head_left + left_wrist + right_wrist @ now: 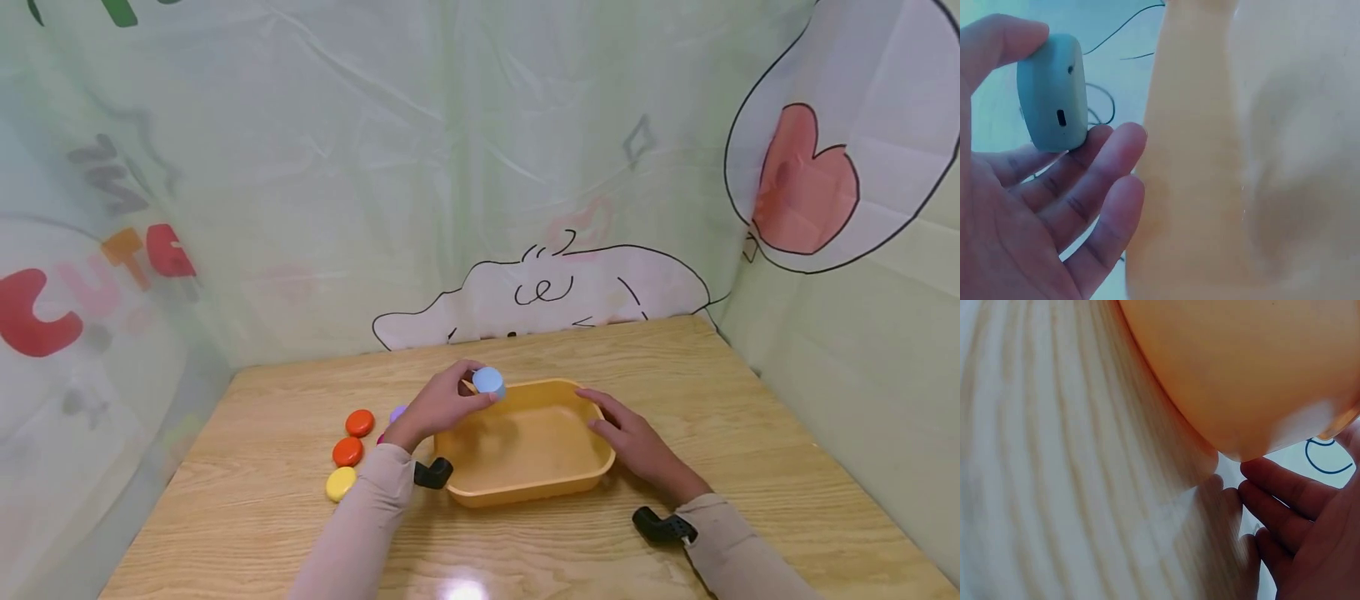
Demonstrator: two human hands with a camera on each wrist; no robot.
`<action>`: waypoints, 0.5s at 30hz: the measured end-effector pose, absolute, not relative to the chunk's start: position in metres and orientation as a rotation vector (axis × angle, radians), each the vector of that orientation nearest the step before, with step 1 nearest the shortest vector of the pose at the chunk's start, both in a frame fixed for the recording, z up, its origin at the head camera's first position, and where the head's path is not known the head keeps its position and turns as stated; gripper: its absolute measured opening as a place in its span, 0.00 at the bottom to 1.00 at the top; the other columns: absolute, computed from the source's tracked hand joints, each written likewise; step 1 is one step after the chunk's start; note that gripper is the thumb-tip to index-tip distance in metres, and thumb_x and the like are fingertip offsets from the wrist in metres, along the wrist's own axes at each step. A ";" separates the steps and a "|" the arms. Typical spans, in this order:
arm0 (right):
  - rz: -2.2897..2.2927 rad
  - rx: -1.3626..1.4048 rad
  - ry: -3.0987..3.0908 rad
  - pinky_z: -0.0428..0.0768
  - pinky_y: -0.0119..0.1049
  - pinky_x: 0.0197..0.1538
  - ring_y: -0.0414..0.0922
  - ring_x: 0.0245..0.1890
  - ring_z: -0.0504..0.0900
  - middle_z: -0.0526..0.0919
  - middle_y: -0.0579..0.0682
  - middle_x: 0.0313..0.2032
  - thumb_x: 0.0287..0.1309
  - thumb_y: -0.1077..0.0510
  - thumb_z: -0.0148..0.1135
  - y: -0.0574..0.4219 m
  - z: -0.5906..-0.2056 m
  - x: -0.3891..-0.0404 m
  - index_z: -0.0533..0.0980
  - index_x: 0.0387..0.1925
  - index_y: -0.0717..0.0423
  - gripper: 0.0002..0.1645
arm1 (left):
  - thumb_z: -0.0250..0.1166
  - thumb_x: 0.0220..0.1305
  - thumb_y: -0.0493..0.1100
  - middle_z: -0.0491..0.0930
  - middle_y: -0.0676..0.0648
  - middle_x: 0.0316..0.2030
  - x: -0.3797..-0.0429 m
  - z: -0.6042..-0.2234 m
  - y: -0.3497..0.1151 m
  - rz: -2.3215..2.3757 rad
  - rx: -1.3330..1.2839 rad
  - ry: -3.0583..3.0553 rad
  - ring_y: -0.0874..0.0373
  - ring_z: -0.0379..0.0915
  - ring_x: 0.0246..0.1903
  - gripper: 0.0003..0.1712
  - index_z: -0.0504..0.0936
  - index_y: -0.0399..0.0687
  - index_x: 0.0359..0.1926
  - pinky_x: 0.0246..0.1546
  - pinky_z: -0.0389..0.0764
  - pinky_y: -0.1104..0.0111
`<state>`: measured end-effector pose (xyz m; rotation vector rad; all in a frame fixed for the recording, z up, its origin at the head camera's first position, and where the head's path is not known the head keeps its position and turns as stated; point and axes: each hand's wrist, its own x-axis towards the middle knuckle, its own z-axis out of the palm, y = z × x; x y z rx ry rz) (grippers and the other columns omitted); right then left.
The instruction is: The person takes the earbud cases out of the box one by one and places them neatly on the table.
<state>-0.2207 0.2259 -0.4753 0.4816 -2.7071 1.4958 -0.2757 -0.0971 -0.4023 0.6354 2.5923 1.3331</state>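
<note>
My left hand [441, 406] pinches a light blue round puck-shaped device [489, 381] between thumb and fingers, above the far left part of an orange plastic bin [517, 490]. In the left wrist view, the device [1054, 94] shows a small slot and a tiny hole in its side, and the other fingers spread loosely beside the bin's wall [1194, 125]. My right hand [637, 442] rests at the bin's right end, near its rim. Its fingers reach fairly straight along the outer wall [1254, 375] in the right wrist view; the thumb is hidden there.
Left of the bin lie two orange-red discs [360, 422] and a yellow disc [341, 483]. A purple disc [397, 412] and a bit of a magenta one [381, 438] show behind the left wrist. A printed curtain [337, 183] hangs around the wooden table [247, 467].
</note>
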 end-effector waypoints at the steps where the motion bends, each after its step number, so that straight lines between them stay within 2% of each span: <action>1: 1.494 0.483 -2.708 0.62 0.59 0.66 0.62 0.73 0.58 0.58 0.59 0.74 0.76 0.55 0.50 0.226 -0.475 -0.222 0.61 0.75 0.48 0.29 | 0.71 0.60 0.57 0.78 0.51 0.45 -0.277 -0.402 -0.100 1.345 0.618 2.601 0.55 0.77 0.39 0.32 0.75 0.50 0.61 0.38 0.78 0.63; 8: 1.488 0.487 -2.698 0.62 0.60 0.67 0.62 0.73 0.58 0.59 0.59 0.74 0.76 0.55 0.50 0.229 -0.473 -0.227 0.61 0.74 0.48 0.29 | 0.70 0.62 0.56 0.77 0.48 0.49 -0.280 -0.397 -0.124 1.440 0.492 2.608 0.53 0.77 0.40 0.37 0.71 0.52 0.69 0.40 0.80 0.62; 15: 1.507 0.468 -2.716 0.62 0.57 0.66 0.61 0.73 0.58 0.58 0.59 0.75 0.76 0.54 0.51 0.227 -0.475 -0.223 0.62 0.74 0.47 0.29 | 0.72 0.61 0.57 0.81 0.50 0.44 -0.284 -0.400 -0.162 1.438 0.340 2.650 0.53 0.80 0.39 0.34 0.75 0.53 0.64 0.40 0.79 0.62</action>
